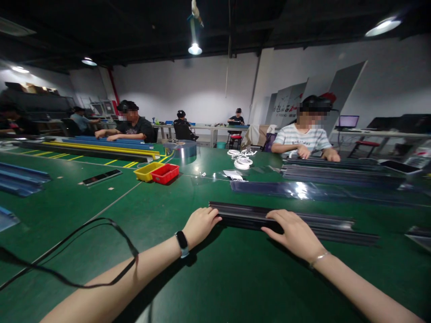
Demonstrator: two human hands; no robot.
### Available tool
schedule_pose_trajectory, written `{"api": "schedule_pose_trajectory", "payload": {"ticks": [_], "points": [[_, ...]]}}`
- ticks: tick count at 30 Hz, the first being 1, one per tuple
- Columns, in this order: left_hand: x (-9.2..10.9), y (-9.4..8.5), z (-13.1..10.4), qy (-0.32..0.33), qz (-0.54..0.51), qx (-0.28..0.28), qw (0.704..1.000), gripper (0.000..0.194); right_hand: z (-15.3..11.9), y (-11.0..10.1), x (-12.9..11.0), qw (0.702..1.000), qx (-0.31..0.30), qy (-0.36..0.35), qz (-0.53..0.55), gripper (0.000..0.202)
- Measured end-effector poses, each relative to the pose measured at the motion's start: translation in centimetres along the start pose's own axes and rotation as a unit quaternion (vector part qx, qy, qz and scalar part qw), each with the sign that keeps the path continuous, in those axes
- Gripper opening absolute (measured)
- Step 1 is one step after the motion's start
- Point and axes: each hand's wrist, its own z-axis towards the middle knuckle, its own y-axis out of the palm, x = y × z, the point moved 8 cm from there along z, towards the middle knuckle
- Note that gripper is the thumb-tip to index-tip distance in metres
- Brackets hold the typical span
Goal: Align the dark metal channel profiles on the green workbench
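Note:
Long black channel-shaped profiles [244, 217] lie on the green table in front of me, one beside the other at the right end. My left hand [201, 225] is closed round the left end, its fingertips against the edge. Farther right, my right hand [292, 233] grips the same black profile with the thumb on the near side and the fingers over the top. Beyond them lies a strip of clear plastic film [269, 189]. How many pieces are under my hands, I cannot tell.
A yellow bin [145, 172] and a red bin [165, 174] stand left of centre, near a phone [102, 177]. Blue profiles [23, 179] lie at far left. A black cable [111, 222] loops over my left forearm. Across the table, a co-worker [305, 139] handles dark profiles [336, 175].

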Motion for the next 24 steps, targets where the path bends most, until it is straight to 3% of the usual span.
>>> {"api": "schedule_pose_trajectory", "payload": {"ticks": [5, 14, 24], "points": [[3.2, 0.7, 1.9, 0.06, -0.037, -0.01, 0.997, 0.027, 3.5, 2.1, -3.3, 0.998, -0.026, -0.041, 0.042, 0.031], [0.5, 1.4, 1.7, 0.022, -0.194, -0.052, 0.979, 0.024, 3.9, 4.6, -3.6, 0.999, -0.021, -0.028, 0.029, 0.033], [0.8, 1.0, 2.0, 0.006, -0.246, -0.045, 0.968, 0.019, 3.4, 4.6, -3.2, 0.997, -0.005, 0.01, 0.078, 0.027]]}}
